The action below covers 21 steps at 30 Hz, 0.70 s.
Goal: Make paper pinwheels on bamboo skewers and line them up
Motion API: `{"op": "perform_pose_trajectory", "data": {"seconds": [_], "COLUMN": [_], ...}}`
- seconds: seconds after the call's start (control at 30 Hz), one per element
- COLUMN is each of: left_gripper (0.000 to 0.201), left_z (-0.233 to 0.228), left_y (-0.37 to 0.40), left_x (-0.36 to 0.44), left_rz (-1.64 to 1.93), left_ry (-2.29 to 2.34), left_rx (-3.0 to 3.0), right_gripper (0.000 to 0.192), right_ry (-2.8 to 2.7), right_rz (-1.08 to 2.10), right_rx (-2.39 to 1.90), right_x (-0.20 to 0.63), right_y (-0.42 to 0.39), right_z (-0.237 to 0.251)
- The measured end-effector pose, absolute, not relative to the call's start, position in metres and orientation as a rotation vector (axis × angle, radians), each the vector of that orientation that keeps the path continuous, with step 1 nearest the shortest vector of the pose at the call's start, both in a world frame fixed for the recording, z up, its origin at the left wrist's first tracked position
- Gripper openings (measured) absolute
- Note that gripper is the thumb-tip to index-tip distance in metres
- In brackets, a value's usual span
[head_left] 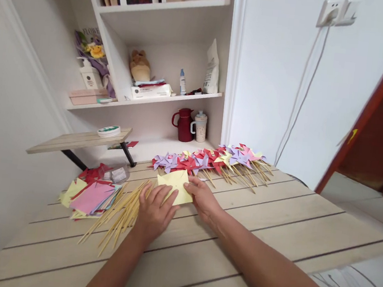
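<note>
A pale yellow paper square with slits cut in from its corners is held just above the wooden table. My right hand grips its right edge, thumb on top and fingers behind. My left hand has its fingers over the paper's lower left part; the left thumb is hidden. Beside my left hand lies a bundle of thin wooden sticks. Farther left is a pile of coloured paper squares, pink on top. Behind the paper lies a row of finished paper pinwheels on sticks, in red, purple, yellow and pink.
A small clear plastic box sits by the paper pile. A raised wooden shelf stands at the left with white round discs on it. A red jug and a cup stand at the back. Cables hang on the right wall.
</note>
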<state>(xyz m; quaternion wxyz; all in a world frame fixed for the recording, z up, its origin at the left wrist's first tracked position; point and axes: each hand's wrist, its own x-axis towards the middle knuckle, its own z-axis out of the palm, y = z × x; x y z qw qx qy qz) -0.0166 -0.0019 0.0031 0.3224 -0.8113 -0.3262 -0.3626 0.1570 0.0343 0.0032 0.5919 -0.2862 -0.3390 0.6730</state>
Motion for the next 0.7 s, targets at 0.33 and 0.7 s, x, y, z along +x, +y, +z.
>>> {"op": "perform_pose_trajectory", "data": {"seconds": [0.33,0.7], "left_gripper": [0.066,0.067], "left_z": [-0.007,-0.002], "left_y": [0.011,-0.006], "left_x": [-0.019,-0.019], "left_rz": [-2.602,-3.157], "left_ry": [-1.695,-1.597], "left_rx": [-2.13,-2.726], "right_gripper": [0.036,0.022], "right_ry": [-0.978,-1.528], "right_rz": [1.337,0.967], "right_rx": [-0.63,-0.76], "right_x": [0.179,0.181], "right_y": [0.039,0.034], "right_z": [0.019,0.018]}}
